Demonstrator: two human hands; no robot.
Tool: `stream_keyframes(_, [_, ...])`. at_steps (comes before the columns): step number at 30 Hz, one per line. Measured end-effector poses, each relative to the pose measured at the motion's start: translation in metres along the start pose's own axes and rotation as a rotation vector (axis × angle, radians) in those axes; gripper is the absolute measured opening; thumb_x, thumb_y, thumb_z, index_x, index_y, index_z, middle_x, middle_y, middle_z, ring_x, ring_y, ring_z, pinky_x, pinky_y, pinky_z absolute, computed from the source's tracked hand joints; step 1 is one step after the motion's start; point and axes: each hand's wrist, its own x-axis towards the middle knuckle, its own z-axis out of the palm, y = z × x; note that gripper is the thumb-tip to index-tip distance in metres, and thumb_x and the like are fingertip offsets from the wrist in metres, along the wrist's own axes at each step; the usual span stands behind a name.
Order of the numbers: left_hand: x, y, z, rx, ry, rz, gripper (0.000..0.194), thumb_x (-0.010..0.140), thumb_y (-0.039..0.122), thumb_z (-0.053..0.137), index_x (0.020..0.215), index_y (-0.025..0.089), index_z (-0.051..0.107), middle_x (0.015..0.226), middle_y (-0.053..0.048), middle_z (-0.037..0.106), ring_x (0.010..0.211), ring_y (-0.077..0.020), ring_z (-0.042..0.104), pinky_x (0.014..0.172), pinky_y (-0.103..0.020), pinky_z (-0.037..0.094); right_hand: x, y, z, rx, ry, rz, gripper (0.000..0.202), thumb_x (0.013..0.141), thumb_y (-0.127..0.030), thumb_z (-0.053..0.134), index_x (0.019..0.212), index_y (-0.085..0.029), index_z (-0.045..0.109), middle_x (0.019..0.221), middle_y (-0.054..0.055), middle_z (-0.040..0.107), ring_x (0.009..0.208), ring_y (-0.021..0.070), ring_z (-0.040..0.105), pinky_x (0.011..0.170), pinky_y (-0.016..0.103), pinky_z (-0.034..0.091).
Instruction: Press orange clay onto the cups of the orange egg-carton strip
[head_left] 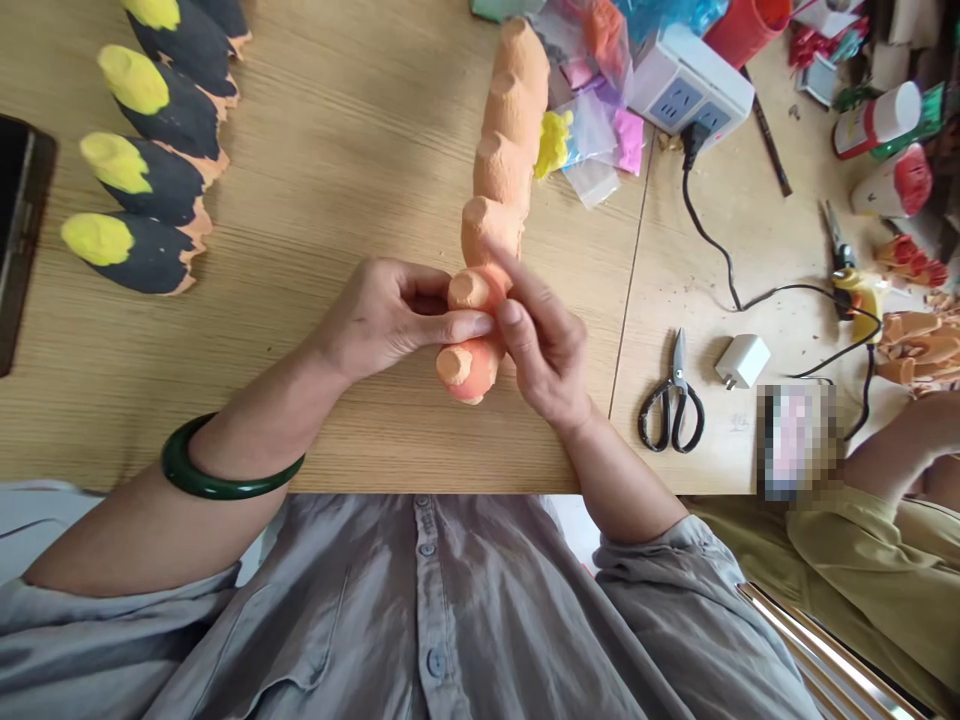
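A row of peach-coloured, knobbed pieces (504,165) stands in a line on the table, running away from me. The nearest pieces carry a smooth coral-orange layer (476,378) that looks like soft clay, with their blunt peach ends bare. My left hand (401,310) is closed on the second-nearest piece (470,290), its thumb laid across the front. From the other side my right hand (547,340) closes on the same piece, thumb against the coral layer. Its index finger stretches over the top and the other fingers curl in. Where the fingertips touch is partly hidden.
Several black pieces with yellow tips (150,180) lie at the left, near a phone (22,240). Rightward are black-handled scissors (673,405), a white charger (742,360), a power strip (690,85) with its cord, clay bags (596,135) and a glue gun (859,300). Another person's arm (900,450) rests at the right.
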Motion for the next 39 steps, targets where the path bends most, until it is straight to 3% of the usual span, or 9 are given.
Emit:
stream_keyframes(4, [0.003,-0.003,0.007,-0.232,0.043,0.000,0.040,0.066,0.032,0.113,0.074,0.014,0.079,0.074,0.002,0.069,0.070,-0.0085,0.057,0.062,-0.020,0.042,0.006,-0.008,0.002,0.251,0.253,0.267,0.040,0.114,-0.074,0.071,0.126,-0.036,0.072,0.075,-0.008,0.043,0.055,0.0146,0.038,0.050,0.029,0.040])
stream_keyframes(10, [0.005,-0.004,0.009,-0.351,0.034,-0.005,0.058,0.055,0.045,0.124,0.085,0.012,0.086,0.083,-0.001,0.083,0.072,-0.0115,0.072,0.066,-0.020,0.057,0.013,-0.006,0.002,0.575,-0.022,0.598,0.066,0.099,-0.090,0.080,0.087,-0.027,0.062,0.073,-0.008,0.043,0.055,0.0089,0.029,0.044,0.023,0.034])
stream_keyframes(14, [-0.001,0.001,0.009,-0.326,-0.064,-0.082,0.063,0.059,0.046,0.125,0.093,0.012,0.084,0.090,-0.004,0.086,0.080,-0.0169,0.079,0.072,-0.024,0.063,0.012,0.010,-0.002,0.612,-0.089,0.599,0.066,0.095,-0.090,0.084,0.089,-0.026,0.070,0.069,-0.007,0.049,0.057,0.0105,0.038,0.046,0.024,0.036])
stream_keyframes(17, [-0.003,0.001,0.008,-0.331,-0.156,-0.117,0.060,0.078,0.059,0.115,0.098,0.012,0.083,0.097,-0.008,0.088,0.087,-0.0202,0.081,0.080,-0.027,0.066,0.011,0.021,-0.006,0.572,-0.061,0.576,0.069,0.096,-0.095,0.078,0.087,-0.027,0.071,0.064,-0.008,0.043,0.053,0.0113,0.035,0.044,0.025,0.035])
stream_keyframes(20, [-0.003,-0.002,0.008,-0.332,-0.191,-0.107,0.042,0.096,0.054,0.098,0.107,0.014,0.088,0.104,-0.008,0.089,0.096,-0.0207,0.084,0.086,-0.027,0.068,0.011,0.026,-0.009,0.525,-0.042,0.545,0.071,0.097,-0.097,0.073,0.086,-0.028,0.071,0.061,-0.009,0.039,0.051,0.0117,0.034,0.044,0.026,0.036])
stream_keyframes(24, [-0.003,-0.002,0.007,-0.309,-0.157,-0.086,0.030,0.092,0.048,0.098,0.102,0.020,0.090,0.103,-0.006,0.089,0.097,-0.0242,0.086,0.086,-0.032,0.071,0.008,0.034,-0.012,0.505,-0.065,0.522,0.072,0.102,-0.098,0.065,0.091,-0.028,0.073,0.063,-0.008,0.044,0.052,0.0130,0.039,0.048,0.028,0.043])
stream_keyframes(29, [-0.002,0.006,0.001,-0.212,-0.177,-0.075,0.039,0.084,0.055,0.108,0.096,0.020,0.093,0.101,-0.009,0.090,0.093,-0.0288,0.088,0.085,-0.038,0.075,0.006,0.047,-0.015,0.468,-0.090,0.477,0.074,0.108,-0.098,0.054,0.097,-0.028,0.075,0.068,-0.005,0.055,0.058,0.0161,0.052,0.060,0.033,0.059])
stream_keyframes(35, [-0.002,0.005,0.005,-0.221,-0.119,-0.108,0.053,0.075,0.064,0.113,0.093,0.019,0.090,0.098,-0.008,0.090,0.095,-0.0323,0.087,0.079,-0.037,0.072,0.006,0.039,-0.011,0.406,-0.067,0.458,0.064,0.111,-0.087,0.061,0.098,-0.028,0.079,0.066,-0.005,0.055,0.057,0.0156,0.054,0.058,0.031,0.056])
stream_keyframes(39, [-0.004,0.004,0.010,-0.203,-0.061,-0.064,0.050,0.079,0.064,0.110,0.087,0.021,0.087,0.092,-0.005,0.087,0.093,-0.0285,0.083,0.081,-0.034,0.066,0.005,0.034,-0.009,0.411,-0.023,0.477,0.069,0.109,-0.093,0.055,0.091,-0.029,0.072,0.064,-0.005,0.051,0.053,0.0159,0.049,0.052,0.032,0.052])
